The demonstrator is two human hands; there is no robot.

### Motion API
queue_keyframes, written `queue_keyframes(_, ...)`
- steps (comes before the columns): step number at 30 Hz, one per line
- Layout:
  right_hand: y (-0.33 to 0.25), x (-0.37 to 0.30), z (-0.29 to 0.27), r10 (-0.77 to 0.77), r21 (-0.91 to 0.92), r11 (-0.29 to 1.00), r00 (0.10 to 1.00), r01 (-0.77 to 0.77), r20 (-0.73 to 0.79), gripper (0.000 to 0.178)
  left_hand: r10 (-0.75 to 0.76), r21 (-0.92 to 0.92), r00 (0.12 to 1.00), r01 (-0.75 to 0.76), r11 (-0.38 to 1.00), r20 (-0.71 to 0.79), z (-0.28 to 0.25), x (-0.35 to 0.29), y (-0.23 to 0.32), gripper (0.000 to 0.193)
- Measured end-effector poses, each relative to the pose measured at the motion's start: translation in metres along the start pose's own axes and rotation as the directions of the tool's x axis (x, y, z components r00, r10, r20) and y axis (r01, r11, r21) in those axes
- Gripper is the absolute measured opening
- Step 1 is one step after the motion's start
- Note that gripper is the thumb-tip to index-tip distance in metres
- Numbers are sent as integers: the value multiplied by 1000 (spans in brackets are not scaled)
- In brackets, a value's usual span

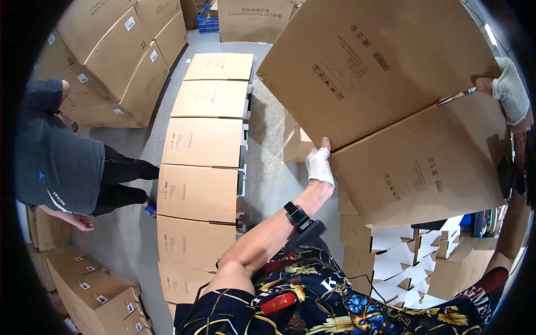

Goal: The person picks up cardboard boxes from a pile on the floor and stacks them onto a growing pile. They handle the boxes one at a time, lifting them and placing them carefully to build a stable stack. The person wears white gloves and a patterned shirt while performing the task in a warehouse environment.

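A large brown cardboard carton [391, 72] with dark printed marks is held up in front of me on the right. Two broad panels of it meet along a slanting seam, with a narrow gap near the right end. My left hand [321, 166], in a white glove with a bare thumb tip, grips its left edge where the seam ends. At the opposite edge my gloved right hand [511, 92] holds the carton near the gap. Most fingers of both hands are hidden. Black devices are strapped to both wrists.
A long row of brown cartons [202, 142] runs away from me left of centre. Beyond it walks a person [61, 151] in dark clothes. Tall carton stacks [123, 61] stand far left, more boxes [95, 290] near left. White-and-brown cardboard pieces [399, 262] lie below the held carton.
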State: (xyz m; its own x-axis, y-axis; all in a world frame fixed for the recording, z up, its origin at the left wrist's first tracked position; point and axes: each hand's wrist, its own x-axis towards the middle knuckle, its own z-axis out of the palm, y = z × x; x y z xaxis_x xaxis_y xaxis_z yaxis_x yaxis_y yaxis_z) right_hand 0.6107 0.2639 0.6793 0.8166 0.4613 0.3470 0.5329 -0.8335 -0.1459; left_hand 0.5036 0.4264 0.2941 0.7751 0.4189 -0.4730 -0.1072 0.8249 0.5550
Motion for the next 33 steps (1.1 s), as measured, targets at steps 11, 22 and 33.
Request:
queue_keyframes(11,6,200,92,-158,93,984,983,149,92,37,114,-447,992,-79,891,51,106,197,95,38)
queue_keyframes(22,-136,492,189,-484,310,834,875,457,12,24,372,-414,912,-411,812,-174,111,405,302,40)
queue_keyframes(33,-253,761,271,-477,629,603,854,491,-210,13,702,35,629,-736,676,-334,64,637,636,39)
